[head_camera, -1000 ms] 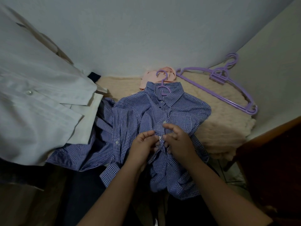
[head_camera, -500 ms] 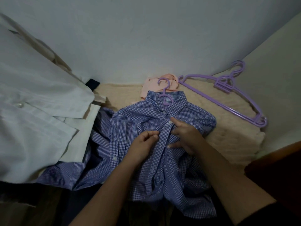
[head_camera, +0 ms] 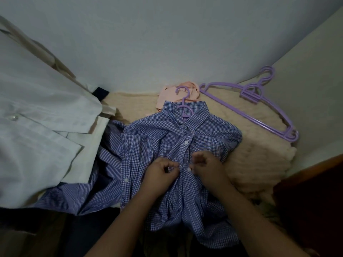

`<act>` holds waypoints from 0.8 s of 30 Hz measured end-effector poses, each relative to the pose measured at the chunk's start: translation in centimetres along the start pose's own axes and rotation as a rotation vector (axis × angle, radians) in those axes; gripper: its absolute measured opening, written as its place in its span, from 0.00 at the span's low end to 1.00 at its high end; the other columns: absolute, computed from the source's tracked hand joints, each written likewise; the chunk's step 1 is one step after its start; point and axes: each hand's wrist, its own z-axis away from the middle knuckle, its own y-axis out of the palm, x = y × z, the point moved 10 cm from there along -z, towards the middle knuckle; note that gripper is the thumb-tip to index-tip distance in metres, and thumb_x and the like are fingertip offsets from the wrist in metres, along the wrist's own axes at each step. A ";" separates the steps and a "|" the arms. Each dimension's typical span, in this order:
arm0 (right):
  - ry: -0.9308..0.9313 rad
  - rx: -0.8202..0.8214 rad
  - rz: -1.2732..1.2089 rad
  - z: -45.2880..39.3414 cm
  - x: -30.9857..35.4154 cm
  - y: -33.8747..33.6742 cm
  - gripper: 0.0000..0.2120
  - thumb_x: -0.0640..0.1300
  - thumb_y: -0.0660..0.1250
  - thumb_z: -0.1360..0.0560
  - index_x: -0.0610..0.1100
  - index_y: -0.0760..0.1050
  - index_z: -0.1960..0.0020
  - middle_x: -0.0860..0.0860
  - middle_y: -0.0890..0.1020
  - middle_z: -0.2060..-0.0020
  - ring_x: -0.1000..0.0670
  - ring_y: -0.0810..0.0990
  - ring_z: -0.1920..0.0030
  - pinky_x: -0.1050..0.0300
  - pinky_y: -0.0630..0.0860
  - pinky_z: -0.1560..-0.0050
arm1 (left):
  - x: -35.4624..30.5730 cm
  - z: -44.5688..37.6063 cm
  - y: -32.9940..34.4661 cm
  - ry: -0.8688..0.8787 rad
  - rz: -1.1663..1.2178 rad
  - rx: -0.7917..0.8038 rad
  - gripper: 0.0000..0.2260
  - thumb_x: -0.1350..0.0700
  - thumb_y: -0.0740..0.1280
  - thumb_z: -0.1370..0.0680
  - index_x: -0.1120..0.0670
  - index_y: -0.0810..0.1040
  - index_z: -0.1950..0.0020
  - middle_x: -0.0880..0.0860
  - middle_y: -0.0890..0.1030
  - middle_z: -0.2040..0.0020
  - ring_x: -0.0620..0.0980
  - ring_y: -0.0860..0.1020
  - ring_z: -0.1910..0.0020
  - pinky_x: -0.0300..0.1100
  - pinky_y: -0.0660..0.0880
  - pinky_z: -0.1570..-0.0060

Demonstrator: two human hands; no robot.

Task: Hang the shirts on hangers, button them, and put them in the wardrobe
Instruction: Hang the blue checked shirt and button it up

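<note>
Head view shows us both forearms reaching up from the bottom edge and meeting at the front placket of the blue checked shirt (head_camera: 157, 141), which lies flat on a cream blanket (head_camera: 259, 160) with a purple hanger (head_camera: 183, 106) poking out of its collar. We see the left hand (head_camera: 159, 173) knuckles up, its curled fingers pinching the left placket edge. Right hand (head_camera: 207, 167) is likewise curled, pinching the opposite edge beside a white button (head_camera: 189, 169); the two hands nearly touch. Another button (head_camera: 186, 142) sits fastened above them. Spare purple hangers (head_camera: 259, 108) lie well to the right, a white shirt (head_camera: 37, 130) to the left, and a striped shirt (head_camera: 104, 167) lies partly beneath both shirts.
</note>
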 end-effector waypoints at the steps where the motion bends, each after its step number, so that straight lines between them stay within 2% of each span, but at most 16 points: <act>1: 0.022 0.026 0.008 0.4 -0.5 0.4 0.11 0.33 0.69 0.27 0.48 0.74 0.52 0.51 0.78 0.56 0.48 0.79 0.52 0.51 0.78 0.51 | 0.0 0.3 0.0 0.006 -0.012 0.008 0.08 0.53 0.74 0.28 0.50 0.83 0.49 0.45 0.77 0.51 0.36 0.74 0.57 0.24 0.69 0.55; 3: 0.043 0.077 0.046 1.1 -1.0 1.2 0.11 0.33 0.69 0.28 0.46 0.74 0.52 0.52 0.77 0.58 0.51 0.77 0.56 0.62 0.76 0.58 | 0.2 0.9 0.0 0.007 -0.048 0.025 0.12 0.51 0.76 0.29 0.51 0.83 0.47 0.45 0.77 0.50 0.36 0.73 0.56 0.20 0.65 0.58; 5: 0.045 0.097 0.082 1.4 -1.0 1.5 0.09 0.33 0.70 0.28 0.44 0.75 0.51 0.52 0.77 0.61 0.54 0.76 0.60 0.69 0.72 0.63 | 0.2 1.2 -0.2 0.005 -0.088 0.009 0.10 0.53 0.75 0.28 0.53 0.84 0.48 0.47 0.77 0.51 0.42 0.75 0.54 0.27 0.69 0.53; 7: 0.041 0.096 0.108 1.6 -0.9 1.7 0.08 0.34 0.70 0.28 0.44 0.76 0.52 0.51 0.77 0.64 0.54 0.75 0.62 0.69 0.71 0.65 | 0.1 1.6 -0.7 -0.008 -0.078 -0.023 0.06 0.55 0.73 0.26 0.55 0.85 0.51 0.49 0.78 0.52 0.46 0.77 0.52 0.35 0.72 0.48; 8: 0.038 0.095 0.123 1.7 -0.7 1.7 0.07 0.35 0.70 0.28 0.44 0.76 0.53 0.50 0.77 0.64 0.54 0.75 0.63 0.68 0.71 0.65 | 0.1 1.7 -0.9 -0.017 -0.053 -0.040 0.05 0.56 0.72 0.26 0.55 0.85 0.52 0.50 0.78 0.52 0.47 0.77 0.51 0.35 0.71 0.48; 12: 0.074 0.114 0.130 2.3 -1.0 1.9 0.06 0.35 0.71 0.28 0.43 0.77 0.53 0.51 0.77 0.64 0.55 0.75 0.65 0.67 0.72 0.67 | 0.4 2.8 -1.9 -0.060 0.037 -0.125 0.06 0.56 0.71 0.25 0.55 0.85 0.51 0.47 0.73 0.48 0.37 0.71 0.51 0.19 0.63 0.56; 14: 0.090 0.118 0.107 2.6 -1.2 2.1 0.07 0.35 0.71 0.29 0.43 0.77 0.53 0.52 0.77 0.65 0.56 0.74 0.66 0.67 0.70 0.68 | 0.1 3.5 -2.0 -0.052 0.071 -0.152 0.05 0.56 0.72 0.25 0.54 0.85 0.52 0.45 0.73 0.50 0.34 0.70 0.51 0.17 0.63 0.57; 17: 0.118 0.080 0.077 2.8 -1.5 2.4 0.08 0.34 0.71 0.29 0.40 0.77 0.50 0.53 0.77 0.65 0.57 0.75 0.65 0.69 0.70 0.67 | 0.1 4.2 -1.7 -0.089 0.181 -0.124 0.03 0.55 0.71 0.24 0.51 0.84 0.53 0.42 0.79 0.55 0.36 0.76 0.54 0.21 0.68 0.58; 19: 0.139 0.040 0.070 2.8 -1.7 2.5 0.09 0.34 0.70 0.28 0.39 0.77 0.48 0.50 0.80 0.61 0.55 0.77 0.62 0.69 0.73 0.65 | 0.3 4.5 -1.2 -0.154 0.289 -0.083 0.02 0.55 0.70 0.24 0.49 0.82 0.56 0.45 0.82 0.57 0.39 0.79 0.57 0.25 0.72 0.60; 21: 0.129 0.010 0.087 2.7 -1.8 2.5 0.02 0.35 0.69 0.27 0.40 0.79 0.56 0.45 0.83 0.58 0.50 0.80 0.58 0.59 0.79 0.54 | 0.7 4.6 -1.1 -0.189 0.322 -0.088 0.04 0.55 0.69 0.23 0.48 0.81 0.58 0.49 0.83 0.58 0.43 0.79 0.59 0.27 0.73 0.63; 22: 0.105 0.000 0.118 2.7 -1.5 2.5 0.07 0.36 0.68 0.27 0.44 0.78 0.63 0.45 0.83 0.60 0.48 0.81 0.57 0.55 0.79 0.51 | 0.8 4.7 -1.1 -0.205 0.328 -0.095 0.04 0.55 0.69 0.23 0.48 0.81 0.58 0.50 0.83 0.58 0.43 0.79 0.59 0.27 0.72 0.64; 24: 0.068 -0.002 0.218 2.8 -1.0 2.4 0.17 0.37 0.67 0.26 0.50 0.75 0.71 0.47 0.82 0.65 0.49 0.80 0.60 0.55 0.78 0.55 | 1.0 4.9 -1.1 -0.227 0.338 -0.101 0.03 0.56 0.69 0.23 0.50 0.81 0.56 0.48 0.83 0.59 0.42 0.78 0.60 0.24 0.71 0.65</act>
